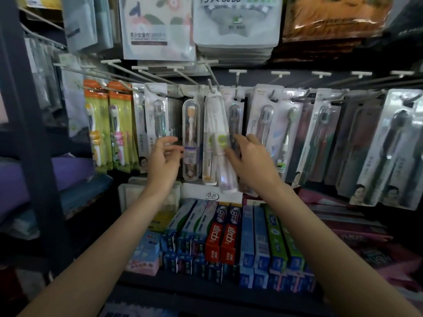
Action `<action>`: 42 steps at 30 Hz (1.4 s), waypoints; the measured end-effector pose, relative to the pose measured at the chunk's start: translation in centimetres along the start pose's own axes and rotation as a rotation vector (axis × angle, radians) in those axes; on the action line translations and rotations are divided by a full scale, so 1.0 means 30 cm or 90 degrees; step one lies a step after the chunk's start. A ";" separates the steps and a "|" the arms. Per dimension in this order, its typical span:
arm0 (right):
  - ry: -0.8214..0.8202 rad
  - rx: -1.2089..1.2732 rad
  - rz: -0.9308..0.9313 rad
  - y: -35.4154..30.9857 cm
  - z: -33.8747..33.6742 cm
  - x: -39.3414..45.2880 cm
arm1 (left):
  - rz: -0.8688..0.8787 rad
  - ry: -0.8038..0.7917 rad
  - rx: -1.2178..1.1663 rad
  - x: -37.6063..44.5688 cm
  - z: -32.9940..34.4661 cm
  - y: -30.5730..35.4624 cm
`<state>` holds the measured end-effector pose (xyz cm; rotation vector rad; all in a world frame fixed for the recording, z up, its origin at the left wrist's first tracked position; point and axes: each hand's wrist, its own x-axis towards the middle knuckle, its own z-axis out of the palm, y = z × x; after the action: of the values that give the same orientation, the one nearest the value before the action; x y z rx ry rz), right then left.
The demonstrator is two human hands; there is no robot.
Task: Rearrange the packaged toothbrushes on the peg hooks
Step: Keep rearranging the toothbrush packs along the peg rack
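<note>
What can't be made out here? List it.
- Head view: whether the right hand grips the white toothbrush pack or just touches it; its fingers lie behind the pack.
- Toothpaste boxes: small print, too blurred.
- Packs at the right edge: cut off by the frame.

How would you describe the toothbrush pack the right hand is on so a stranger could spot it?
Find the row of peg hooks above the toothpaste boxes. Near its middle, the right hand touches a white pack. Unlike its straight neighbours, it hangs tilted and bears a round green label.
</note>
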<state>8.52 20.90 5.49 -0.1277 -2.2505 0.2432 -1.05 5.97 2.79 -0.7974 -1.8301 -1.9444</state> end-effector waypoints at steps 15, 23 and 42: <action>0.129 0.074 0.228 0.324 -0.120 -0.080 | 0.059 -0.318 0.080 -0.053 0.331 0.079; 0.114 0.086 0.247 0.340 -0.059 -0.038 | 0.020 -0.259 0.073 -0.066 0.397 0.065; 0.071 0.373 0.356 0.278 -0.127 -0.018 | 0.097 -0.260 0.071 -0.049 0.331 0.055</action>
<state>11.88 29.44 5.63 -0.4394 -1.9020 1.1445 2.68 15.44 3.25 -1.3310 -2.0074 -1.6583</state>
